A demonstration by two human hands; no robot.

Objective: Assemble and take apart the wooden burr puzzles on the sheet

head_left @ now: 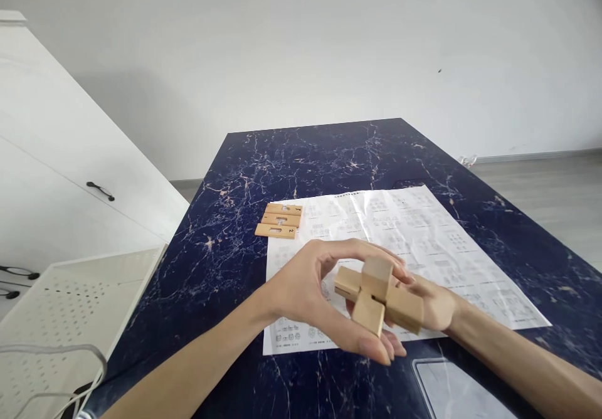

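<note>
A wooden interlocking burr puzzle (368, 312), made of light bars crossing one another, is held up above the printed sheet (329, 224). My left hand (305, 284) curls around it from the left, with the thumb along its near side and the fingers over its far side. Behind it on the right, my right hand (437, 305) supports it, its fingers largely hidden by the wood and by my left hand. Three flat wooden pieces (278, 220) with notches and dark markings lie side by side at the sheet's far left corner.
The dark blue marble-patterned table (301, 162) reaches toward a pale wall. A flat, pale-edged rectangular object (461, 387) lies at the near right. Left of the table are a white cabinet (70, 130), a perforated pale panel (70, 300) and a white cable (61, 347).
</note>
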